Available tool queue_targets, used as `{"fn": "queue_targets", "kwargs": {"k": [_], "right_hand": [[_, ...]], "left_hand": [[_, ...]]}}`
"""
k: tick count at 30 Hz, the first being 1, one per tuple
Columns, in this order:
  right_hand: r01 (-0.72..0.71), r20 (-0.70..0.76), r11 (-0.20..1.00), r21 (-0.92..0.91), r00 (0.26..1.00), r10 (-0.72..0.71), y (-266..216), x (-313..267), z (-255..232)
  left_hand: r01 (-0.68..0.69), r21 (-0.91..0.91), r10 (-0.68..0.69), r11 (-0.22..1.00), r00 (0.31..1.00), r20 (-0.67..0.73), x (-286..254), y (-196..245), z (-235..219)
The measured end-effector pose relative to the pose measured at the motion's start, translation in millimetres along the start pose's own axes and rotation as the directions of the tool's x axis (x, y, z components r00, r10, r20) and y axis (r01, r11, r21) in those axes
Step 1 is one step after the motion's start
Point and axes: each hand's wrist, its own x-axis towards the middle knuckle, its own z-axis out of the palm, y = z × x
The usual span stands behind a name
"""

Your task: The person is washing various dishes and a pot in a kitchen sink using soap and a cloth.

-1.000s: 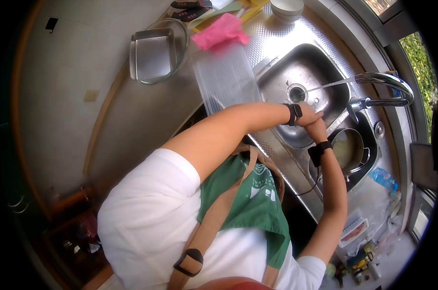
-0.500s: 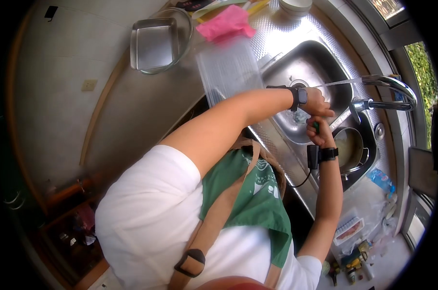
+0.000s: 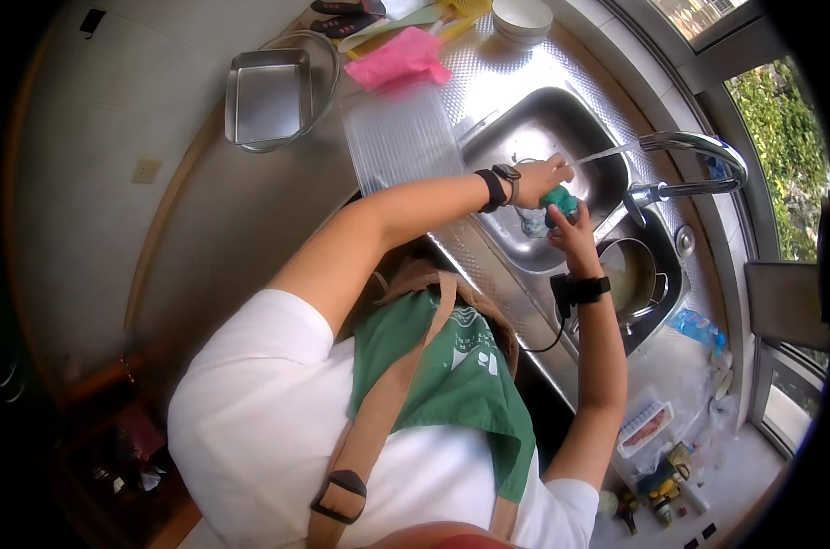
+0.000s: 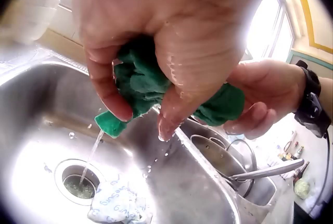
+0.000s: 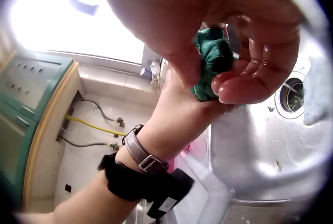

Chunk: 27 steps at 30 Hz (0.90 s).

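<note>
A wet green cloth [image 3: 559,199] is bunched up between both hands over the sink basin [image 3: 607,112]. My left hand [image 3: 536,181], wearing a watch, curls its fingers and thumb round the cloth [image 4: 140,75] in the left wrist view. My right hand [image 3: 575,236] holds the other end, pinching the cloth [image 5: 212,60] between thumb and fingers in the right wrist view. Drops fall beneath the left thumb. A stream of water [image 3: 607,153] runs from the curved faucet [image 3: 708,145] toward the drain [image 4: 75,182]. Beside the drain lies a crumpled whitish piece with blue lettering [image 4: 118,203].
A pot [image 3: 630,274] stands in the second basin near the right forearm. Left of the sink lie a ribbed clear plastic lid [image 3: 397,137], a pink cloth [image 3: 398,60] and a metal tray [image 3: 269,96] in a glass bowl. White bowls [image 3: 522,18] sit behind.
My hands were pressed close together, the cloth mostly hidden in them. They have loosened and moved slightly apart, so more of the cloth shows. Water keeps running.
</note>
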Motion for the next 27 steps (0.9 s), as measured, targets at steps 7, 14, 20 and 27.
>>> {"fn": "queue_targets", "kwargs": {"k": [7, 14, 20, 27], "right_hand": [[0.589, 0.065, 0.374, -0.716, 0.590, -0.805, 7, 14, -20], [0.491, 0.026, 0.871, 0.027, 0.871, -0.491, -61, -27, -29], [0.292, 0.146, 0.933, 0.211, 0.934, -0.325, -76, -42, -41], [0.304, -0.105, 0.941, 0.148, 0.951, -0.291, -65, -54, -65]], "left_hand": [[0.313, -0.500, -0.178, 0.808, 0.937, 0.300, -30, 3, -59], [0.358, -0.691, -0.366, 0.628, 0.919, 0.143, -41, -15, -83], [0.153, -0.725, -0.225, 0.672, 0.974, -0.003, -15, 42, -61], [0.123, -0.622, -0.131, 0.773, 0.991, 0.033, 12, 30, -65]]}}
